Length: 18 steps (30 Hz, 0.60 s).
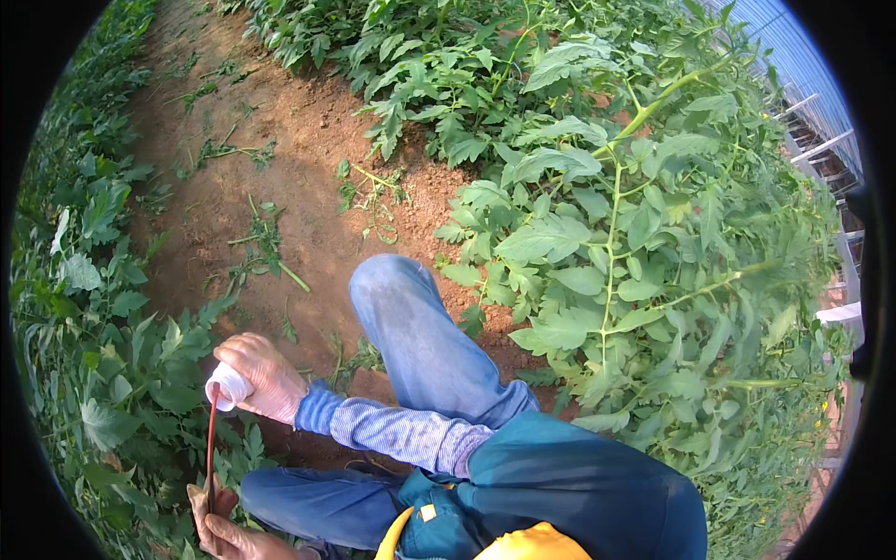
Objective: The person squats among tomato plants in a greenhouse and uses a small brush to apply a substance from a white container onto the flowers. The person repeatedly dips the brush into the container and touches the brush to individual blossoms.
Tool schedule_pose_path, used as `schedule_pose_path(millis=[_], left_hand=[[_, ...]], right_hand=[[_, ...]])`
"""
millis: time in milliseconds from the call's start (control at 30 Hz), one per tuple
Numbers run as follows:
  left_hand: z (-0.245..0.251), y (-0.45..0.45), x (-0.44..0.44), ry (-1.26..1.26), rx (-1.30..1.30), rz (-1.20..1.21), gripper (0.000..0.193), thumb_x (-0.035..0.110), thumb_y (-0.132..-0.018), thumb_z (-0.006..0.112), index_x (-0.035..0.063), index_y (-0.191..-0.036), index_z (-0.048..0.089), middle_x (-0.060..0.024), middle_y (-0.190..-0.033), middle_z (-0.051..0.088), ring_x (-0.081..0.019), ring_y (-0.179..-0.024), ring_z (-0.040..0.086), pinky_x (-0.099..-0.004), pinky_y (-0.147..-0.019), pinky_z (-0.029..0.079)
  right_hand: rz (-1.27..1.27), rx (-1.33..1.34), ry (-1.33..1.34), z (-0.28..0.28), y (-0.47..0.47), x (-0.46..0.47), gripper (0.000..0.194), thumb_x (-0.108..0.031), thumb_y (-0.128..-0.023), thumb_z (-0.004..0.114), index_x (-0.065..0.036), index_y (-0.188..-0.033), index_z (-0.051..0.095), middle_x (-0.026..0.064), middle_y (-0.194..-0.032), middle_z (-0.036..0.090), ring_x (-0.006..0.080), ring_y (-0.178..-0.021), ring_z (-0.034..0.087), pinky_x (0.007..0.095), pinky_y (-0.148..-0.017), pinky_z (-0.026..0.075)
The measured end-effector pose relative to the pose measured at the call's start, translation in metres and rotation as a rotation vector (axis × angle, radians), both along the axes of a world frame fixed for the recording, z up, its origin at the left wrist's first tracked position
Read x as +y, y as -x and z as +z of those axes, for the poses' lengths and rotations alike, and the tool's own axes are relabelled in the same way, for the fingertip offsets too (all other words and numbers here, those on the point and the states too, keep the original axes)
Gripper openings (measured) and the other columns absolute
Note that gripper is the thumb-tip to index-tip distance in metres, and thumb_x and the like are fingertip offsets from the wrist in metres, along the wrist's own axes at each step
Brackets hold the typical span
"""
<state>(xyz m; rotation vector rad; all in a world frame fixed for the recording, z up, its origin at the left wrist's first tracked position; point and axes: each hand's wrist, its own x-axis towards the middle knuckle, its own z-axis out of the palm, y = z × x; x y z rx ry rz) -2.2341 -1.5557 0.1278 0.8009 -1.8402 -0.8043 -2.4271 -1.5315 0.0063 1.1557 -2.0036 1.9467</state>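
Note:
My right hand [262,374] grips a small white plastic bottle [241,389] whose round mouth faces the lower left. A thin reddish-brown stick [211,437] runs from this mouth down to my left hand [234,535]. My left hand, near the lower left rim, pinches the stick's darker lower end between thumb and fingers. How far the stick's upper end reaches into the bottle is hard to tell. Beside both hands grow leafy green plants [157,367] on the left.
Tomato plants [581,259] crowd the right side, one long stem [651,108] arching over them. Cut shoots [269,241] lie on the bare soil path [308,175]. My bent knee in blue jeans [413,322] stands between path and plants. A translucent greenhouse wall [812,63] curves at upper right.

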Motion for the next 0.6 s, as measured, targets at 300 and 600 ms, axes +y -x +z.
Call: schedule_pose_path(millis=[300, 600], left_hand=[[0.001, 0.059, 0.016, -0.071, 0.177, -0.056, 0.034, 0.022, -0.112, 0.044, -0.0061, -0.123, 0.061, -0.0218, -0.132, 0.066, -0.0185, -0.087, 0.068, -0.0270, -0.075, 0.056], [0.027, 0.139, 0.053, 0.050, 0.168, -0.218, 0.035, 0.022, -0.112, 0.042, -0.0046, -0.124, 0.062, -0.0153, -0.106, 0.070, -0.0140, -0.075, 0.061, -0.0262, -0.066, 0.051]], right_hand=[[-0.096, 0.107, -0.070, 0.019, 0.064, 0.053, 0.066, -0.009, -0.066, 0.085, -0.005, -0.124, 0.055, 0.0137, -0.119, 0.060, 0.0354, -0.115, 0.059, 0.0464, -0.101, 0.047], [-0.463, 0.097, -0.138, 0.063, 0.139, 0.177, 0.068, -0.013, -0.069, 0.084, -0.007, -0.130, 0.054, 0.0131, -0.123, 0.061, 0.0349, -0.117, 0.058, 0.0460, -0.101, 0.046]])
